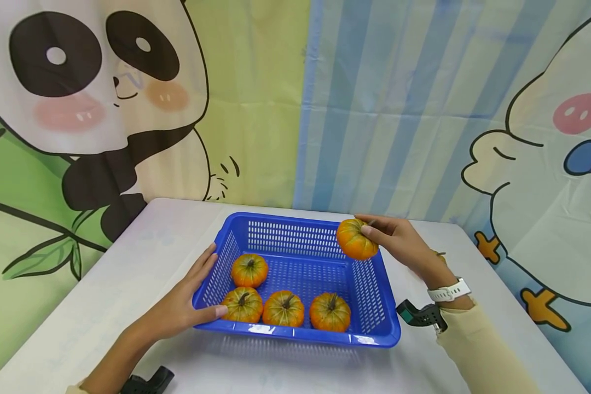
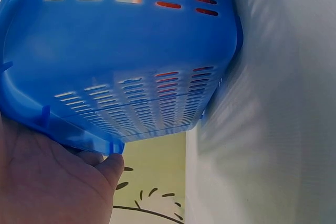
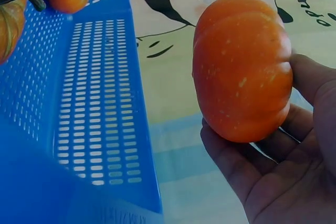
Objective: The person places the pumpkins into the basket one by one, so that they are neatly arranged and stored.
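Observation:
A blue plastic basket (image 1: 295, 328) with slotted walls stands on the white table. Along its left rim lies my left hand (image 1: 184, 298), thumb over the edge and fingers on the outer side; the left wrist view shows this hand (image 2: 58, 177) under the rim. My right hand (image 1: 399, 238) grips a small orange pumpkin (image 1: 355, 241) above the basket's back right corner. From below, the right wrist view shows that pumpkin (image 3: 241, 72) between thumb and fingers. Several similar pumpkins sit inside the basket, one (image 1: 249, 270) at the left and others, such as this pumpkin (image 1: 330, 313), along the front wall.
Behind my right wrist, a stem (image 1: 439, 253) shows on the table right of the basket; what it belongs to is mostly hidden. A printed curtain (image 1: 256, 109) hangs behind the table (image 1: 177, 230).

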`<control>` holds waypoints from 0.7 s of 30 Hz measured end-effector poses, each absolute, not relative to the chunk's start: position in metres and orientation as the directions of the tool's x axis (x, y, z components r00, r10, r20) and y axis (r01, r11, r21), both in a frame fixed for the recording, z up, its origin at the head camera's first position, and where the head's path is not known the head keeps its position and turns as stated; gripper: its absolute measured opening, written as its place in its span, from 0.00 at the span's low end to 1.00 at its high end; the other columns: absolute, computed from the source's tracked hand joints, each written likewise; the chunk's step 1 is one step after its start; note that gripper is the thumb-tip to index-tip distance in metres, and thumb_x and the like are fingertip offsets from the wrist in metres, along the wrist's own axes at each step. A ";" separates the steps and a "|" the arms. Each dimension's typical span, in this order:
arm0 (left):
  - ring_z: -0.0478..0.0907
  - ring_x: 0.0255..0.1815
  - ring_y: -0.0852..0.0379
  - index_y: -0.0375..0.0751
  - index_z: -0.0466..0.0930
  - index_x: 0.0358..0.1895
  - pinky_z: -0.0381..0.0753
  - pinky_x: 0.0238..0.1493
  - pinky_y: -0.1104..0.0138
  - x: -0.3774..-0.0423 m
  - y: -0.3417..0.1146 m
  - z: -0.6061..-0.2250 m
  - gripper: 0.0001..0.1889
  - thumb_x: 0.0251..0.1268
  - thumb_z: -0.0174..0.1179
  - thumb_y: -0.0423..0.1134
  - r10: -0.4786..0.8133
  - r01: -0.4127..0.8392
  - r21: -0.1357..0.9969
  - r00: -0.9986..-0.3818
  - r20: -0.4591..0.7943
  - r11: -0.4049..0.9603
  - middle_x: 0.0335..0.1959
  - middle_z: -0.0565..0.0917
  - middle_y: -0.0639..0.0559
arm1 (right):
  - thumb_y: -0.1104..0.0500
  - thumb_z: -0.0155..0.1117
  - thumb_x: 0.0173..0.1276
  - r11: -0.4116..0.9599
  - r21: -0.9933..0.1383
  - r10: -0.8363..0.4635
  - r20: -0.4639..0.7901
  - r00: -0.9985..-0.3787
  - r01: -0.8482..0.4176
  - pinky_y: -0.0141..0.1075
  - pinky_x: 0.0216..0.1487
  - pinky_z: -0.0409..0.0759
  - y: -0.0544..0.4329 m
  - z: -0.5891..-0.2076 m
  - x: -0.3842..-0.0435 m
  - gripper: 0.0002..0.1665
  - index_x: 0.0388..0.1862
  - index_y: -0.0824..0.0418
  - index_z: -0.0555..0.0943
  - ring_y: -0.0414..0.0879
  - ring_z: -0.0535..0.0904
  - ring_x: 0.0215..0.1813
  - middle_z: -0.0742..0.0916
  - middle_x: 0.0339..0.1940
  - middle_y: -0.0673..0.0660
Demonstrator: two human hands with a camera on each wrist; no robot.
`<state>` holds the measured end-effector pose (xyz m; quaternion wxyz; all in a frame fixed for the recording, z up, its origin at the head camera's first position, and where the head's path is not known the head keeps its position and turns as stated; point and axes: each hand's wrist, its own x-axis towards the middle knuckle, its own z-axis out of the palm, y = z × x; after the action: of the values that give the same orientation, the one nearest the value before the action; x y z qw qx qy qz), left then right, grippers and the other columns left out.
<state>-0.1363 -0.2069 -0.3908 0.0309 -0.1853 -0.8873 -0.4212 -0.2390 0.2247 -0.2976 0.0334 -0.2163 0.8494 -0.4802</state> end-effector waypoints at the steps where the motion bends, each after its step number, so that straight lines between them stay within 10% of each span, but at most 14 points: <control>1: 0.40 0.77 0.35 0.42 0.42 0.79 0.52 0.62 0.32 -0.136 -0.207 -0.391 0.53 0.57 0.66 0.52 0.304 0.355 0.737 -0.929 0.211 0.575 0.80 0.37 0.53 | 0.43 0.59 0.71 0.447 -0.827 -0.405 0.154 -0.901 -0.342 0.34 0.51 0.81 0.223 -0.297 -0.240 0.31 0.67 0.58 0.75 0.52 0.81 0.52 0.84 0.53 0.58; 21: 0.39 0.77 0.35 0.43 0.42 0.79 0.51 0.62 0.32 -0.137 -0.207 -0.391 0.52 0.57 0.65 0.52 0.302 0.346 0.744 -0.932 0.201 0.572 0.80 0.37 0.54 | 0.49 0.63 0.70 0.424 -0.791 -0.513 0.193 -0.836 -0.442 0.37 0.50 0.82 0.192 -0.297 -0.261 0.31 0.67 0.60 0.73 0.50 0.82 0.51 0.84 0.53 0.57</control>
<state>-0.1369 -0.2068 -0.3910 0.0259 -0.1828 -0.8861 -0.4252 -0.2606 0.1917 -0.2972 0.0391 -0.2835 0.8428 -0.4559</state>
